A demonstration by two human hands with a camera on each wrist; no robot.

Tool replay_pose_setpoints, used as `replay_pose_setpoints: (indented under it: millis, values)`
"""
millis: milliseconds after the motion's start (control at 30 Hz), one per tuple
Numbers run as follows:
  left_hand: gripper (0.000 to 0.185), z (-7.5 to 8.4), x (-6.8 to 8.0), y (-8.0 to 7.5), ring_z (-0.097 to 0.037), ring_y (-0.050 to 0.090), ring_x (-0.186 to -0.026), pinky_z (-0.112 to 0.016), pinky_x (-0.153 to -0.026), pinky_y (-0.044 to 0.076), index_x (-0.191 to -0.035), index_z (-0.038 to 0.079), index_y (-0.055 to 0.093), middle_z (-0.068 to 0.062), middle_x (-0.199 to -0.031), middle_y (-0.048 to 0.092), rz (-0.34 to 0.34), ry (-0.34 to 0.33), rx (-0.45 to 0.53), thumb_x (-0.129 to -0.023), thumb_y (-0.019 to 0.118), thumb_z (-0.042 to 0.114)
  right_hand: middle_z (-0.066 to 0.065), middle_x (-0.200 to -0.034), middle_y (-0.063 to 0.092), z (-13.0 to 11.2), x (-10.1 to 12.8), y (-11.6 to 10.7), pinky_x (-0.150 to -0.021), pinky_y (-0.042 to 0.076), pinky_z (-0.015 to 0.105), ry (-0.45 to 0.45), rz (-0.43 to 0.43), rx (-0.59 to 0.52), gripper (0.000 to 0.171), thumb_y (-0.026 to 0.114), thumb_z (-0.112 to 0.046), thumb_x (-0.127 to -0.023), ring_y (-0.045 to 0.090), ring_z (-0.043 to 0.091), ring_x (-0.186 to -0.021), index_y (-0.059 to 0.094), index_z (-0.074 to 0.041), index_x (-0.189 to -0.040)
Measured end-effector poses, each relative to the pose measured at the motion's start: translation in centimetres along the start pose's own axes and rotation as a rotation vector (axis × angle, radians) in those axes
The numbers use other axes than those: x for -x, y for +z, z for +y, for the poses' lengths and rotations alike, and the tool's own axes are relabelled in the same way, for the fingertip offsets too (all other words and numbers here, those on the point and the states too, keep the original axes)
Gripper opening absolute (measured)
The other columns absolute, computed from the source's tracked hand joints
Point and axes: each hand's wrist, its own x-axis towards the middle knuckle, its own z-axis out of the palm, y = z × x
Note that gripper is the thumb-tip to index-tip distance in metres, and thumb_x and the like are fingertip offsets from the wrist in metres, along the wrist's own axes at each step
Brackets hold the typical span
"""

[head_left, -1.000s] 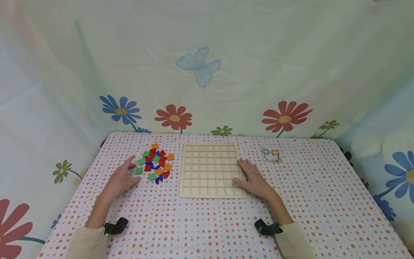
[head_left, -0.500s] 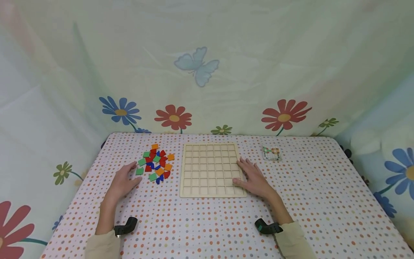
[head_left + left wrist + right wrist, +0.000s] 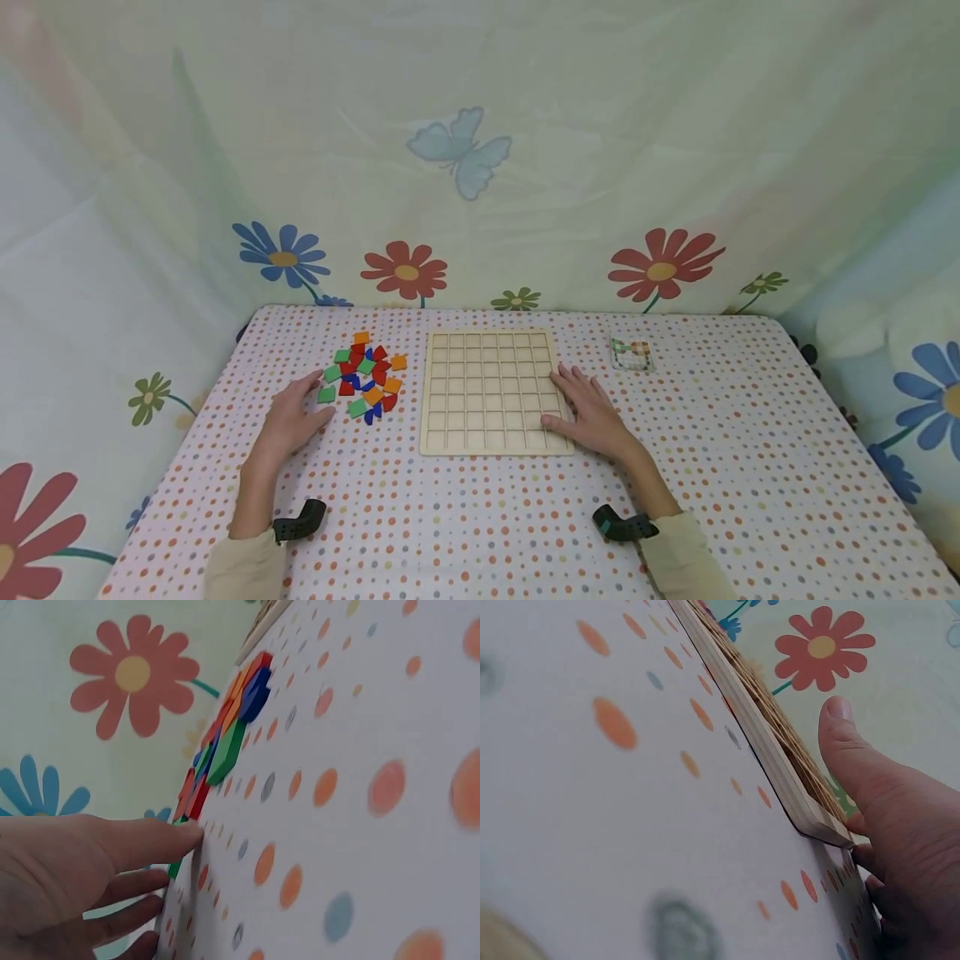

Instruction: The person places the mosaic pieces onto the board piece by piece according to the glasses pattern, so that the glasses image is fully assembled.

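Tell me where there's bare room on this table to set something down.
The near strip of table between the two forearms is free, and so is the right side beyond the small card. It is crowded between the left hand, coloured tiles and grid board.

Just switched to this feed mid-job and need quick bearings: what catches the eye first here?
A pale wooden grid board lies at the middle of the dotted tablecloth, its squares empty. Left of it sits a bright heap of red, green, blue and orange tiles, with the left hand flat on the cloth beside it. The right hand rests at the board's right edge, and a small patterned card lies farther right.
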Motion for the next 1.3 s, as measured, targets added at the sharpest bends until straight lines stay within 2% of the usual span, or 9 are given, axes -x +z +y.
replay_pose_setpoints:
  millis: [100, 200, 367, 500, 600, 767, 933, 1067, 1300]
  values:
    - [0.060, 0.7, -0.1, 0.4, -0.046, 0.038, -0.132, -0.064, -0.105, 0.035, -0.146, 0.006, 0.041, -0.025, -0.142, 0.046, 0.062, 0.054, -0.042, -0.092, 0.063, 0.020, 0.019, -0.161, 0.021, 0.1, 0.0, 0.0, -0.120, 0.005, 0.059, -0.006, 0.001, -0.003, 0.085, 0.066, -0.047, -0.087, 0.013, 0.040, -0.149, 0.030, -0.006, -0.152]
    - [0.042, 1.6, 0.1, 0.8, -0.038, 0.051, -0.119, -0.056, -0.097, 0.045, -0.131, 0.008, 0.058, -0.019, -0.127, 0.057, 0.083, 0.170, -0.082, -0.091, 0.066, 0.020, 0.019, -0.161, 0.021, 0.2, 0.1, 0.1, -0.120, 0.005, 0.059, -0.005, 0.002, 0.001, 0.085, 0.066, -0.047, -0.087, 0.013, 0.040, -0.149, 0.030, -0.006, -0.152]
    - [0.020, 2.8, 0.4, 1.0, -0.017, 0.058, -0.088, -0.035, -0.077, 0.051, -0.108, 0.014, 0.072, 0.000, -0.097, 0.067, -0.037, 0.334, -0.124, -0.089, 0.070, 0.020, 0.018, -0.161, 0.021, 0.2, 0.1, 0.1, -0.119, 0.005, 0.060, -0.006, 0.005, -0.004, 0.084, 0.066, -0.047, -0.087, 0.013, 0.040, -0.150, 0.030, -0.006, -0.152]
    - [0.015, 3.3, 0.6, 1.0, -0.016, 0.058, -0.088, -0.037, -0.080, 0.051, -0.100, 0.015, 0.075, 0.002, -0.094, 0.067, -0.083, 0.410, -0.239, -0.086, 0.073, 0.021, 0.018, -0.161, 0.021, 0.2, 0.1, 0.0, -0.120, 0.005, 0.060, -0.001, 0.009, 0.001, 0.085, 0.067, -0.047, -0.087, 0.013, 0.040, -0.150, 0.030, -0.007, -0.152]
    - [0.011, 3.4, 0.7, 1.1, -0.020, 0.058, -0.095, -0.042, -0.086, 0.050, -0.093, 0.016, 0.077, 0.001, -0.097, 0.068, -0.071, 0.458, -0.322, -0.084, 0.075, 0.021, 0.018, -0.161, 0.021, 0.2, 0.2, 0.0, -0.119, 0.005, 0.060, 0.001, 0.007, 0.010, 0.086, 0.067, -0.048, -0.086, 0.013, 0.040, -0.150, 0.030, -0.007, -0.152]
    - [0.008, 3.4, 0.8, 1.4, -0.020, 0.056, -0.102, -0.041, -0.089, 0.050, -0.088, 0.015, 0.078, 0.002, -0.106, 0.071, -0.032, 0.500, -0.374, -0.082, 0.078, 0.021, 0.017, -0.161, 0.021, 0.2, 0.1, 0.0, -0.120, 0.005, 0.059, -0.003, 0.004, 0.004, 0.086, 0.067, -0.049, -0.086, 0.013, 0.040, -0.150, 0.031, -0.007, -0.152]
    - [0.007, 3.5, 0.9, 1.6, -0.016, 0.056, -0.096, -0.035, -0.082, 0.051, -0.084, 0.015, 0.078, 0.004, -0.103, 0.073, 0.009, 0.546, -0.405, -0.079, 0.079, 0.020, 0.018, -0.161, 0.021, 0.1, 0.1, -0.1, -0.119, 0.006, 0.060, -0.008, 0.008, 0.003, 0.086, 0.068, -0.048, -0.085, 0.014, 0.041, -0.149, 0.031, -0.007, -0.151]
    - [0.007, 3.6, 1.0, 1.6, -0.015, 0.055, -0.091, -0.034, -0.078, 0.050, -0.083, 0.014, 0.079, 0.003, -0.100, 0.073, 0.011, 0.550, -0.410, -0.078, 0.080, 0.018, 0.018, -0.161, 0.021, 0.1, 0.1, 0.0, -0.119, 0.006, 0.060, -0.014, 0.007, 0.008, 0.086, 0.068, -0.048, -0.085, 0.014, 0.041, -0.149, 0.031, -0.007, -0.151]
    - [0.006, 3.5, 1.1, 1.7, -0.016, 0.056, -0.094, -0.035, -0.082, 0.051, -0.080, 0.016, 0.077, 0.003, -0.101, 0.072, -0.003, 0.519, -0.373, -0.079, 0.080, 0.021, 0.018, -0.161, 0.021, 0.1, 0.1, -0.1, -0.119, 0.006, 0.061, -0.025, 0.000, 0.009, 0.085, 0.068, -0.047, -0.086, 0.014, 0.041, -0.149, 0.031, -0.007, -0.151]
